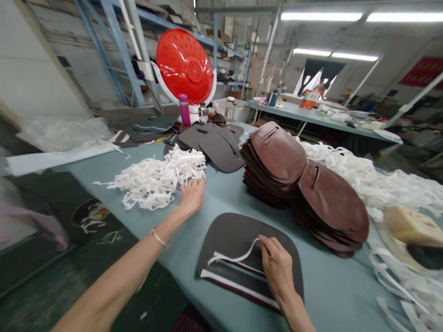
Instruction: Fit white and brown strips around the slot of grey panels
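Over a dark grey rounded panel [238, 230] at the table's front, my right hand [277, 267] pinches one end of a narrow white strip [238, 259]. A second white strip [238, 288] lies along the panel's near edge, beside a slot. My left hand [193, 193] is at the right edge of a heap of white strips [152, 180]; its fingertips meet the heap, and whether they hold a strip is too small to tell. Two stacks of brown leather pieces [278, 152] stand right of the panel.
More grey panels [221, 147] lie behind the heap. At the back are a purple bottle [184, 109] and a red round heater [185, 67]. White scraps [398, 184] and a yellowish roll [411, 226] lie at right. A second table [311, 113] stands farther back.
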Tool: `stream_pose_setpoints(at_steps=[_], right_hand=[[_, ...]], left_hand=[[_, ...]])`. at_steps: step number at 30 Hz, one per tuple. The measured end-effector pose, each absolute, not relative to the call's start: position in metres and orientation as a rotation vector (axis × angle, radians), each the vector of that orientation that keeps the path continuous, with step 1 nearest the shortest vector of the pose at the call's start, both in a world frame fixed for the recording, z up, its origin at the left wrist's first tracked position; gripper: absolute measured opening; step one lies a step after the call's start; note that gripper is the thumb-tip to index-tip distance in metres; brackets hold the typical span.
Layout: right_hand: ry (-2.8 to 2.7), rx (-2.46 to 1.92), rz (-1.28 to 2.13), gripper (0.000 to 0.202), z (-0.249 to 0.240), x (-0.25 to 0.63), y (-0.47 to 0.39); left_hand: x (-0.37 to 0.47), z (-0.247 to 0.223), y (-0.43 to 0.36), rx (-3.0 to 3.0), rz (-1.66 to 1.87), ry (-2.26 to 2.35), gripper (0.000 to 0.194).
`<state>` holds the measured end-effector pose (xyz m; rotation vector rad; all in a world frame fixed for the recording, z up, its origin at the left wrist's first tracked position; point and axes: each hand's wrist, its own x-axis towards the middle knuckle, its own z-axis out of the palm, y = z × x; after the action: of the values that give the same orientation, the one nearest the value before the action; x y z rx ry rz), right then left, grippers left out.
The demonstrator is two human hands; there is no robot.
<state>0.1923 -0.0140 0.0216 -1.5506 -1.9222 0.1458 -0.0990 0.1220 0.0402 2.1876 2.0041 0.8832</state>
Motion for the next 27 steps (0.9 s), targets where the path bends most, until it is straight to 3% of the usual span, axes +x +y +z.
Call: stream_pose_setpoints(at_steps=[3, 5, 9, 15, 17, 27], right_hand=[[-1.889, -1.483, 0.179, 0.029, 0.026, 0.191, -0.02], [-1.843, -1.428, 0.2, 0.029, 0.027, 0.189, -0.025], [-1.658, -1.391, 0.349, 0.025, 0.027, 0.199, -0.044], [-0.972, -1.359, 1.326, 0.049, 0.03, 0.21, -0.07], [-0.968, -1.386, 1.486, 0.047, 0.03, 0.21, -0.075], [-1.447, -1.77, 1.059, 0.032, 0.029, 0.249, -0.103]], left_hand=[[-0.04, 0.053, 0.071, 2.273, 0.88, 1.815, 0.037], [-0.004, 0.057, 0.039, 2.17, 0.764, 1.362, 0.026], [0.035, 0.055, 0.004, 1.664, 0.443, 1.066, 0.044], [0.044, 0.061, -0.011, 1.947, 0.432, 1.172, 0.036], [0.045, 0.066, -0.017, 2.063, 0.397, 1.192, 0.036], [-0.028, 0.057, -0.037, 1.913, 0.347, 1.125, 0.025]])
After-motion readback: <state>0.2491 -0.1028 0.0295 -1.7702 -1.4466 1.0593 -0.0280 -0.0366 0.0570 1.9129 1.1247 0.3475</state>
